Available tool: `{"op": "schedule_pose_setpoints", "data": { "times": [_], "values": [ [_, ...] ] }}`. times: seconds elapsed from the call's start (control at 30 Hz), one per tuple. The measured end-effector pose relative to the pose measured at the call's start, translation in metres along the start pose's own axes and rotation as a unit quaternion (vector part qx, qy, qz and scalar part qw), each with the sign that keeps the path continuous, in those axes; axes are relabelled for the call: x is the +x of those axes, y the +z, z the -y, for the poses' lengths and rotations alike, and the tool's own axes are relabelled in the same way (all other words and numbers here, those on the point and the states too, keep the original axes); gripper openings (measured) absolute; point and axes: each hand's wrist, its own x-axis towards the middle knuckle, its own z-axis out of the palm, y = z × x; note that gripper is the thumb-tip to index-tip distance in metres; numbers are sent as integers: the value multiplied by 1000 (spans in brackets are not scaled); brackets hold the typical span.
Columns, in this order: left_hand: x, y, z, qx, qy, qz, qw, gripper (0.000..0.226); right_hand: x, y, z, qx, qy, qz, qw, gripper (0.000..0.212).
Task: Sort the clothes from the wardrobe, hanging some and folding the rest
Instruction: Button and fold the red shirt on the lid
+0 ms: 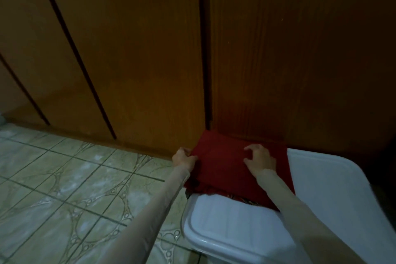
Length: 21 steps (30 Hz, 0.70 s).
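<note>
Two hands work on a folded red cloth (225, 163): the left hand (183, 159) pinches its left edge with curled fingers, while the right hand (260, 157) presses on top with fingers spread and slightly bent, gripping nothing. The cloth lies on the far end of a white plastic lid (235, 221), with a patterned fabric (242, 199) peeking from under it. Behind stand brown wardrobe doors (132, 53); pale tiled floor (64, 178) lies to the left.

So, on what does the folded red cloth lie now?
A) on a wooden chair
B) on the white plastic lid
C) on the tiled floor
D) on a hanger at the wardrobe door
B: the red cloth lies on the white lid, the left hand gripping its edge and the right hand resting on top.
</note>
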Motion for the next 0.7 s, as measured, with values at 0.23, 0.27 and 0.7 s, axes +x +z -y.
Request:
{"op": "schedule_pose_setpoints", "data": {
  "times": [0.23, 0.27, 0.7],
  "values": [
    [-13, 1, -1, 33, 24, -13, 999, 37, 0, -9, -32, -59, 131, 5, 990, 59],
    [-16, 2, 2, 59, 40, -11, 997, 38, -1, -10, -32, -48, 148, -1, 988, 59],
    [-70, 60, 18, 407, 417, 167, 796, 91, -33, -45, -79, 29, 177, -32, 983, 48]
  ]
}}
